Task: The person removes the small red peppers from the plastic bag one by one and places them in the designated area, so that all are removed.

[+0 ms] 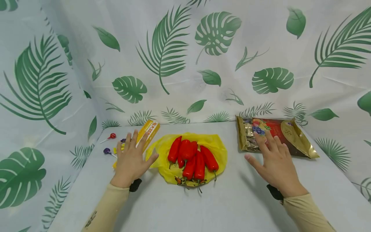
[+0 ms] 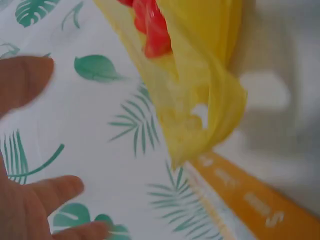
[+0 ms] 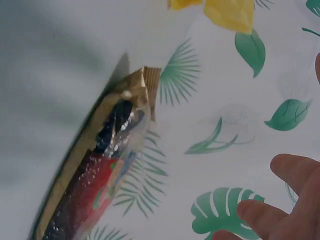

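"What do you have on the feed?"

"I have both hands spread wide, holding nothing. The left hand [image 1: 131, 161] is over the left side of the tabletop [image 1: 208, 206], by an orange box [image 1: 151, 130]; the right hand [image 1: 276, 164] is by a gold packet [image 1: 290, 133] near the far right corner."

"Touching them?"

"I see no contact; both seem to hover."

"And the peppers?"

"The red peppers [image 1: 189, 152] lie on a yellow bag [image 1: 219, 145], between the hands, nearer the tabletop's far edge than its near one. I also see a red lollipop [image 1: 112, 136] and a purple lollipop [image 1: 107, 150] towards the far left corner."

"So which step is this?"

"I judge it a poised one, with no grip taken. For a pick-up, I think the next move calls for lowering a hand and curling its fingers; for the peppers, I would bring the hands inward first."
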